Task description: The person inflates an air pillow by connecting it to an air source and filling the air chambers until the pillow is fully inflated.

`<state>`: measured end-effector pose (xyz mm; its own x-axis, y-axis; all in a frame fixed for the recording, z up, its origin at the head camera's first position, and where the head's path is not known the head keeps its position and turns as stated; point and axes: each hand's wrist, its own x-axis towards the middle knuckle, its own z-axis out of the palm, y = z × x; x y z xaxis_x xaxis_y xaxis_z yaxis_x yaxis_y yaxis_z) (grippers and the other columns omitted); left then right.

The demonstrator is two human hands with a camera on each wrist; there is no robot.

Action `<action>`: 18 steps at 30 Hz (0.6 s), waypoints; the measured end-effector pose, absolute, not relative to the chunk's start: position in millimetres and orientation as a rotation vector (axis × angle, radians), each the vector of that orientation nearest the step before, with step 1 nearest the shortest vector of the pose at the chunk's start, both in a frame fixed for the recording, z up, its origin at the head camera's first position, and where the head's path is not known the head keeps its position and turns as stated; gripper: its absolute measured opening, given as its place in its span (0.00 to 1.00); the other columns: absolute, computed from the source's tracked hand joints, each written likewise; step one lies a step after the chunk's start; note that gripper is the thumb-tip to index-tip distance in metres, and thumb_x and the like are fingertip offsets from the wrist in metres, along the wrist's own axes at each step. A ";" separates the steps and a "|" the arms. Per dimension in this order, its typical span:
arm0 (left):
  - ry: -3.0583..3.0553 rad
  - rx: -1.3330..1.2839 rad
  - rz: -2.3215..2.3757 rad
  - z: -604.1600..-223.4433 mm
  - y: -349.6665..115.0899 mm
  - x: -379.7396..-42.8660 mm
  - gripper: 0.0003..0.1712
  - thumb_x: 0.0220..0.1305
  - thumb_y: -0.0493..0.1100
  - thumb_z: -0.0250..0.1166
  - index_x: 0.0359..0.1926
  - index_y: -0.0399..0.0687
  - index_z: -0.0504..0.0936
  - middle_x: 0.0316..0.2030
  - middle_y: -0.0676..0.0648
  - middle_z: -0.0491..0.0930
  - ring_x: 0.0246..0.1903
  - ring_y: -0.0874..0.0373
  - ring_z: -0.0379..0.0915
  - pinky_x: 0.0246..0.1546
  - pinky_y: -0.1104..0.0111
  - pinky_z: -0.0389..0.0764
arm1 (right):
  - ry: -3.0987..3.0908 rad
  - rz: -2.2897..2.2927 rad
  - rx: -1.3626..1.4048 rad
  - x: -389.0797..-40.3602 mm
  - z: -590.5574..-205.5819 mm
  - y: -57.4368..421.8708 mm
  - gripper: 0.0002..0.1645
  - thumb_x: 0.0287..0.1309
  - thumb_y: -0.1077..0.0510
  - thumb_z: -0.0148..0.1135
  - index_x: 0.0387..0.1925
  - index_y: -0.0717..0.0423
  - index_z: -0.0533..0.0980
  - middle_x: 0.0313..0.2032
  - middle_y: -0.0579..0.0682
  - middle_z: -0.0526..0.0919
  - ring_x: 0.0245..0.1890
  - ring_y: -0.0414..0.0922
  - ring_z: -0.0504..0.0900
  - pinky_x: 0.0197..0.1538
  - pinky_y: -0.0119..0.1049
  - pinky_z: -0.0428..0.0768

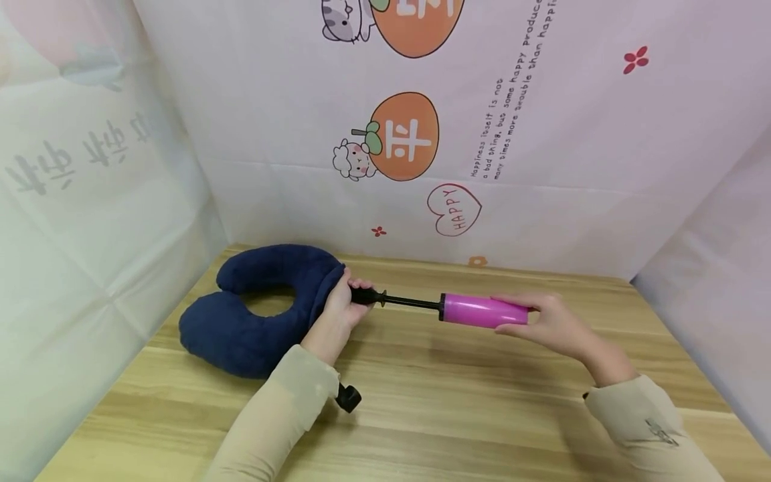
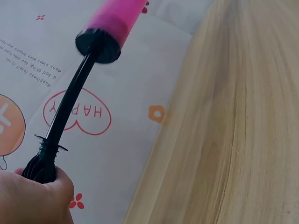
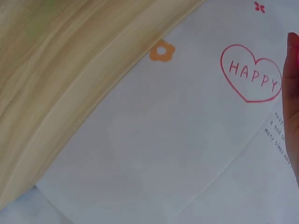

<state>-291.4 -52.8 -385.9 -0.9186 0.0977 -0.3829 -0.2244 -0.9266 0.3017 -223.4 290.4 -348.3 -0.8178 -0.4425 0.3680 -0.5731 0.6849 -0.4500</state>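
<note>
A pink hand pump with a black rod lies sideways between my hands in the head view. My left hand grips the black handle, at the right edge of a navy blue neck pillow. Around the far end of the pink barrel, the fingers and thumb of my right hand hold on. The rod is drawn partly out of the barrel. Only a sliver of my right hand shows at the edge of the right wrist view.
A black buckle-like piece sticks out beside the left sleeve. Below everything spreads a wood-grain table. White printed cloth hangs behind the table, with more cloth at both sides.
</note>
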 end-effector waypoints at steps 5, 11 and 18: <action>0.460 -0.524 2.862 -387.2 -42.1 -287.5 0.33 0.84 0.51 0.46 0.16 0.48 0.59 0.12 0.54 0.61 0.17 0.61 0.62 0.34 0.69 0.68 | -2.560 0.755 0.894 -223.0 -356.0 263.2 0.31 0.44 0.58 0.84 0.52 0.64 0.84 0.42 0.59 0.89 0.30 0.40 0.82 0.31 0.35 0.78; 0.446 -0.594 2.927 -388.8 -32.6 -282.7 0.31 0.82 0.47 0.51 0.16 0.48 0.62 0.13 0.54 0.64 0.15 0.63 0.62 0.30 0.69 0.69 | -2.480 0.742 1.016 -227.1 -368.1 211.3 0.30 0.50 0.57 0.82 0.53 0.67 0.83 0.44 0.60 0.88 0.33 0.44 0.85 0.33 0.42 0.82; 0.425 -0.585 2.938 -385.2 -26.1 -281.7 0.23 0.81 0.46 0.52 0.25 0.46 0.63 0.19 0.51 0.68 0.19 0.60 0.67 0.30 0.68 0.69 | -2.460 0.748 0.933 -225.9 -363.3 213.5 0.29 0.47 0.60 0.83 0.51 0.65 0.84 0.43 0.59 0.89 0.31 0.44 0.82 0.31 0.39 0.78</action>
